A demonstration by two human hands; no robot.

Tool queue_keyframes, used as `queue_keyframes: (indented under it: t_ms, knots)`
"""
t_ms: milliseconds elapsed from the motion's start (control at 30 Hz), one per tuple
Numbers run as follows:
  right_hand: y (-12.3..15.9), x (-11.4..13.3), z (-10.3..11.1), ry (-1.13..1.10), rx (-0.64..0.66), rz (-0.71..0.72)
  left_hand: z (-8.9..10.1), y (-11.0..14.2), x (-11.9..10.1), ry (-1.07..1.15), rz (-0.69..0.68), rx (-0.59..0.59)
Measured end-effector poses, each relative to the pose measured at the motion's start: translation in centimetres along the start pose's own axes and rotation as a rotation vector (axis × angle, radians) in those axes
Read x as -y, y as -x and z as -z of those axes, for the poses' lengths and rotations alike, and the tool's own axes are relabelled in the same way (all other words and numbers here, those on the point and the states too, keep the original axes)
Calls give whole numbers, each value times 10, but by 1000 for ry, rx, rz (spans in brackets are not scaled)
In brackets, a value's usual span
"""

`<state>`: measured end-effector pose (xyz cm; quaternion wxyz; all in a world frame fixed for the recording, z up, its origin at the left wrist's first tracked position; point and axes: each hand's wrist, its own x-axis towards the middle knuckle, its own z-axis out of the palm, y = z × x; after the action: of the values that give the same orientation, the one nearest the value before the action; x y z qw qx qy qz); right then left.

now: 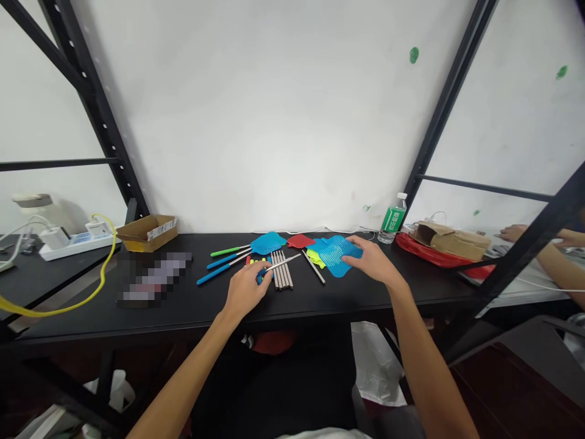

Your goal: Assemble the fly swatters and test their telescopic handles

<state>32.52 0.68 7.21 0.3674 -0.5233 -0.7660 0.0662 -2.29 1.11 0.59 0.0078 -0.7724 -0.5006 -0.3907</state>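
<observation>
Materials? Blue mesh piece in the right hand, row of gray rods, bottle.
Blue mesh piece: likely matte plastic; thin, flat, full of small holes. Row of gray rods: probably metal, given their silvery sheen. Bottle: looks like clear, glossy plastic; its lower part is see-through.

A green-labelled bottle (392, 221) stands upright near the white wall (274, 122); leftward, an open cardboard box (137, 244) sits near a power strip (75, 245) and yellow cable (46, 314).

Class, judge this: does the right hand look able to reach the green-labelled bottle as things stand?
Probably yes: nothing visible stands between the right hand and the green-labelled bottle, though that hand is touching a blue mesh piece.
</observation>
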Motion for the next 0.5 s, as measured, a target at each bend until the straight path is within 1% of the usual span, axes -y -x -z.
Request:
queue_keyframes:
  t_ms: [133,300,500]
  knots:
    - [-1,-11,6,-19,-92,-28,-4,3,-1,-65,-31,5]
    - [-1,-24,4,-193,-108,-144,-4,4,-2,-100,-67,-5]
    - [-3,-21,2,-102,-160,-68,-4,6,-2,-119,-88,2]
